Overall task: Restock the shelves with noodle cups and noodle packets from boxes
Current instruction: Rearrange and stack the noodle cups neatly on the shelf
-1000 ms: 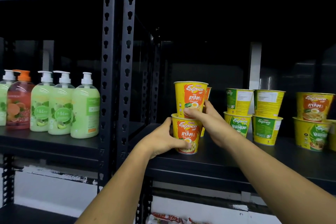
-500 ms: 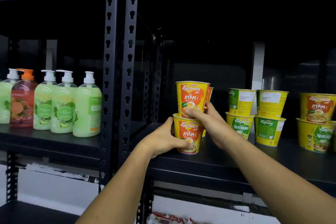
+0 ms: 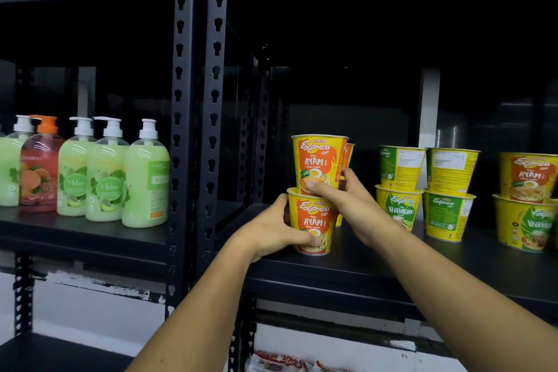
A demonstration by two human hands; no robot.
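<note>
Gripping the lower yellow-and-orange paper noodle cup (image 3: 314, 219), the left hand (image 3: 268, 232) steadies it; the right hand (image 3: 353, 202) pinches the matching upper cup (image 3: 317, 160). Centre it squarely, clear of the green-labelled paper cups (image 3: 400, 211) at three o'clock.

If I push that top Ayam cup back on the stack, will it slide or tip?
Probably tips before it slides: the top Ayam cup is tall, tapers to a narrow base and sits on the lower Ayam cup. Likely light, since the right hand holds it by thumb and fingertips. The left hand gripping below should help.
</note>
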